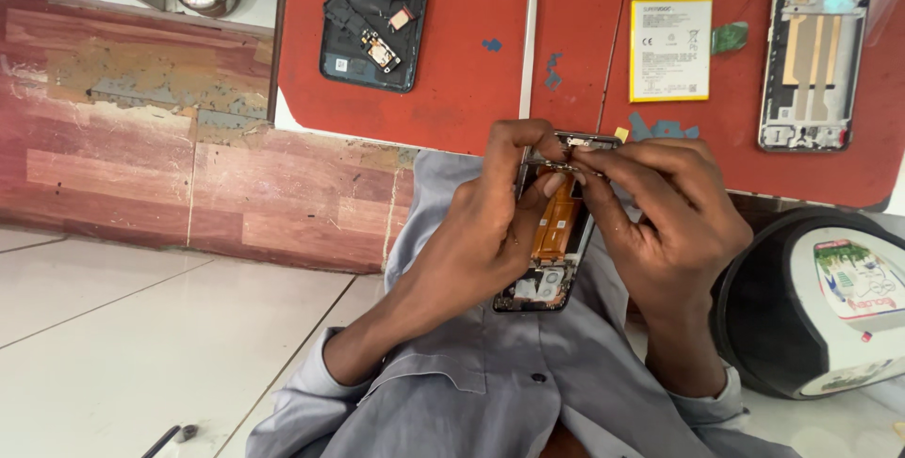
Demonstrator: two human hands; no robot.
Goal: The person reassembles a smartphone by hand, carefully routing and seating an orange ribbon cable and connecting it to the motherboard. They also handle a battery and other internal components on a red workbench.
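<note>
1. The opened phone [556, 232] is held above the lap, just near of the red mat [452, 62].
2. Left hand [476, 232] wraps the phone's left edge; keep this grip firm.
3. Right hand [674, 222] pinches a small part at the phone's far end; judged best worked gently.
4. Room: battery [670, 48] and frame [813, 53] lie far; black drum [811, 307] crowds the right.

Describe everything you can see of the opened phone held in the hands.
The opened phone has its back cover off, showing orange-brown flex ribbon down the middle, a dark frame, and small silver and black parts at both ends. It is held above the grey-shirted lap, just below the red mat. The left hand cradles its side; the right hand pinches at its far end.
</note>
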